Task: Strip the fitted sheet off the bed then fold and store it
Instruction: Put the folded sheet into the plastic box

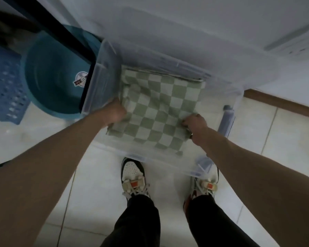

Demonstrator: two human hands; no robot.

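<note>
hands: left hand [114, 113], right hand [195, 124] grip folded sheet [155, 111] inside clear bin [103, 72]; teal basin [52, 77] beside.

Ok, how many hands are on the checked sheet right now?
2. The left hand grips the left edge of the folded sheet; the right hand grips its right edge, over the clear storage bin.

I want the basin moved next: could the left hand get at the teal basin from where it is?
Probably yes: the basin sits open just beyond the bin wall, but the left hand first must release the sheet.
</note>
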